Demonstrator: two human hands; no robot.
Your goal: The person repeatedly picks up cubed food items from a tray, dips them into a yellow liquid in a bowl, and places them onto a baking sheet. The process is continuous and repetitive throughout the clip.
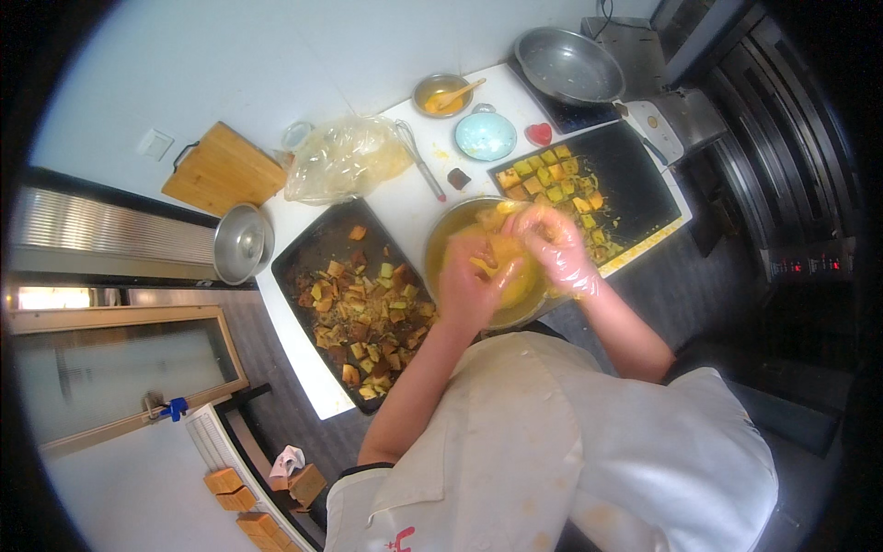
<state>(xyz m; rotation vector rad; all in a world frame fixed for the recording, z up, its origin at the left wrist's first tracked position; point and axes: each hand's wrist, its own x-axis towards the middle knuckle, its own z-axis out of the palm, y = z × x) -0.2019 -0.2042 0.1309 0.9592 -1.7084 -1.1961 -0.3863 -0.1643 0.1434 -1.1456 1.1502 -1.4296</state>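
Observation:
Both my hands are over a metal bowl (433, 238) of yellow liquid, which looks like beaten egg. My right hand (552, 241) wears a wet, clear plastic glove, its fingers curled inward. At its fingertips is a yellow-coated piece (510, 207), apparently bread, partly blurred. My left hand (472, 279) is bent over the bowl's near left side, blurred by motion; whether it holds anything is unclear. To the right, a black baking tray (638, 172) carries rows of yellow-coated bread cubes (545, 176). On the left, a dark tray (310, 265) holds loose browned bread cubes (372, 297) and crumbs.
Behind the bowl lie a whisk (422, 162), a clear plastic bag (345, 162), a light-blue dish (485, 136) and a red heart-shaped dish (539, 134). A small bowl (421, 107) holds a wooden utensil (459, 93). A large pan (569, 65) stands at the back right, a knife (654, 150) nearby.

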